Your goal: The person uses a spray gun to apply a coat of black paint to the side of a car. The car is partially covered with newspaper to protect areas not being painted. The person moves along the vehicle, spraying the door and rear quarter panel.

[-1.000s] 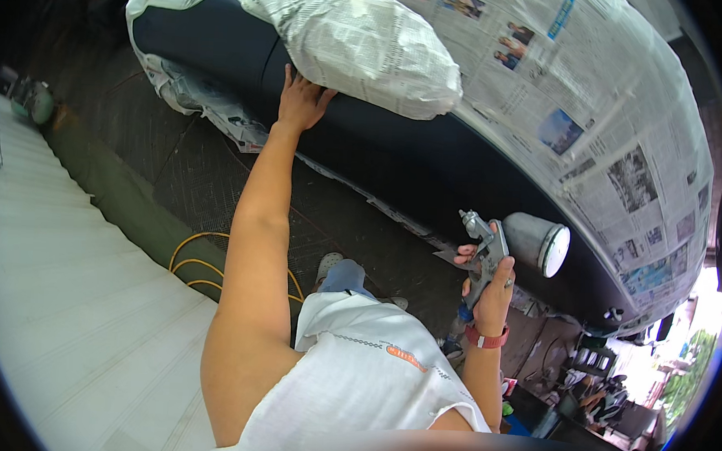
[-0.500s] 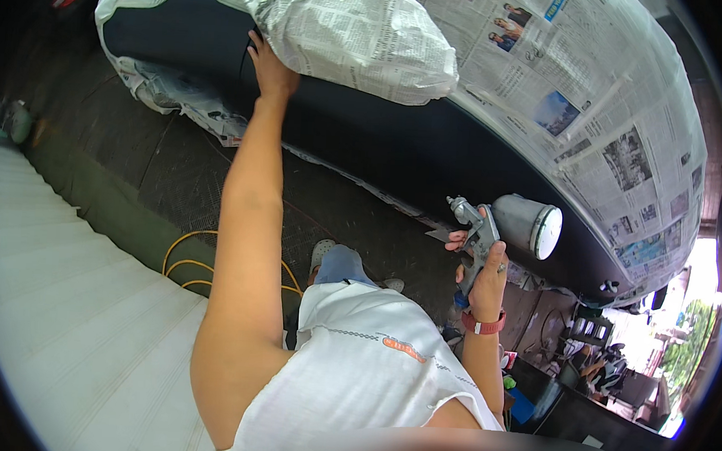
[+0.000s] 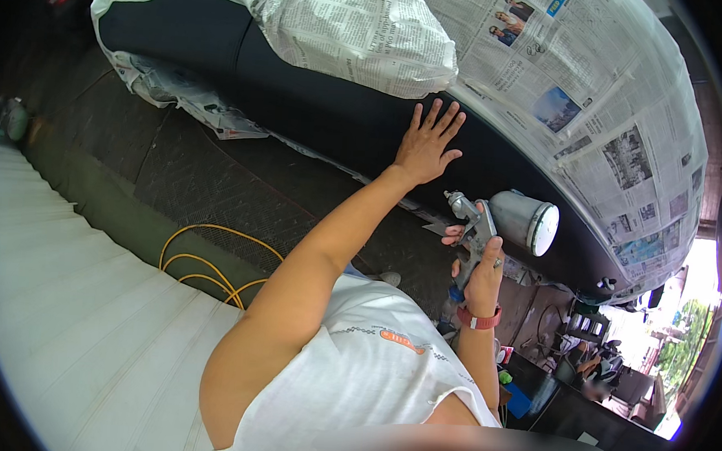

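Observation:
My left hand (image 3: 428, 151) is spread open on or just over the matte black body panel (image 3: 311, 92) of a car, below the rounded newspaper-wrapped part (image 3: 354, 41); whether it touches cannot be told. My right hand (image 3: 477, 272) grips a metal spray gun (image 3: 471, 223) with a silver cup (image 3: 523, 222) and white lid, nozzle pointing up-left, in front of the panel's lower right. More taped newspaper (image 3: 603, 132) covers the car above and right of the panel.
A yellow hose (image 3: 200, 259) loops on the dark floor (image 3: 176, 175) beside a white corrugated sheet (image 3: 62, 324). A green machine (image 3: 15, 117) stands at far left. At the right are a black table (image 3: 579, 417), clutter and a crouched or seated person (image 3: 582, 364) before a bright opening.
My left hand has moved right along the panel, from beside the wrapped part's left to under its right end, fingers spread. The spray gun has shifted slightly up in view.

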Demonstrator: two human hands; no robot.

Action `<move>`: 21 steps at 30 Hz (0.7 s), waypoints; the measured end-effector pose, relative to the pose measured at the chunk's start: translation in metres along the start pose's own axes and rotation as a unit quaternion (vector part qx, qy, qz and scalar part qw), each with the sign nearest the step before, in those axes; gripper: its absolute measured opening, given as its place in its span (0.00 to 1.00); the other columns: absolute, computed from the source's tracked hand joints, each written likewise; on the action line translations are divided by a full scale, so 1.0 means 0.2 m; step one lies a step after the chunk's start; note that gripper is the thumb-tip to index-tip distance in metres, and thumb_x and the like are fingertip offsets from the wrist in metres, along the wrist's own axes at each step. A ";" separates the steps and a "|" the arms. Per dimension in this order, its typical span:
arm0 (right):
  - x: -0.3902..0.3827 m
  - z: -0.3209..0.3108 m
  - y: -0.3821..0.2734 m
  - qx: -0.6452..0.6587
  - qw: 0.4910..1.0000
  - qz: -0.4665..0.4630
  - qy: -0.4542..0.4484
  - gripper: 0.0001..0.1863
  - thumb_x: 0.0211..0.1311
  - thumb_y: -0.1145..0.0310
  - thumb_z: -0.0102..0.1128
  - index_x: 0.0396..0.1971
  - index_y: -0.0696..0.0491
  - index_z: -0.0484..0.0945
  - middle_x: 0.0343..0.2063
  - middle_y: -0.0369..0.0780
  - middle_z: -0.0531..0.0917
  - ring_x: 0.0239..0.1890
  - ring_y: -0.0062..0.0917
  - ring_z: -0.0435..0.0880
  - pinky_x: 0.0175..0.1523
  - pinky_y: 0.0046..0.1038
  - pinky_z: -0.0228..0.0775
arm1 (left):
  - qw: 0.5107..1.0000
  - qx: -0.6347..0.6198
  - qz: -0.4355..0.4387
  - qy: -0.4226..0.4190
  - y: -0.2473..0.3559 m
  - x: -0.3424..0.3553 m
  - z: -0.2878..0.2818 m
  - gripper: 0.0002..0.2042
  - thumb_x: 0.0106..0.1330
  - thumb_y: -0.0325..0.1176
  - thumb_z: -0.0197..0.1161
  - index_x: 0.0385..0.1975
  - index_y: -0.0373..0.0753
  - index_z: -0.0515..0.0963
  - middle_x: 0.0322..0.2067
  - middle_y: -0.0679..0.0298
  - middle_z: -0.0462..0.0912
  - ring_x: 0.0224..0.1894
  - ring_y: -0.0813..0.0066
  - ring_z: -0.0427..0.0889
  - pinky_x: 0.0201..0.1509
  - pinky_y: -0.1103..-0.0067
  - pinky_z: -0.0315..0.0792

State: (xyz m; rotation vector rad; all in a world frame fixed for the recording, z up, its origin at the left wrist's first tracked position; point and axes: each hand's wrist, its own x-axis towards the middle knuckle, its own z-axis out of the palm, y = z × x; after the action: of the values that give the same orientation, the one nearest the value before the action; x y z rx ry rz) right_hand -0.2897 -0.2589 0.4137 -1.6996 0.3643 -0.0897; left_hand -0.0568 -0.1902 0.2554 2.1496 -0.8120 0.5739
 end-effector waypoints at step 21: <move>0.13 -0.36 0.31 0.049 0.992 -0.036 -0.112 0.53 0.77 0.25 0.43 0.81 0.59 0.61 0.56 0.49 0.86 0.55 0.29 0.87 0.30 0.19 0.74 | 0.993 0.084 0.032 -0.073 -0.12 -0.05 -0.04 0.42 0.74 0.60 0.61 0.84 0.51 0.58 0.86 0.49 0.44 0.86 0.36 0.41 0.82 0.36 0.36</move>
State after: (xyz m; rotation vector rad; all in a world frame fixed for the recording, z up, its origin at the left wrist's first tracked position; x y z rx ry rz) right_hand -0.2957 -0.3430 0.3605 -1.6066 0.1283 0.0306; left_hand -0.0477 -0.1682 0.2417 2.3480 -0.9434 0.5398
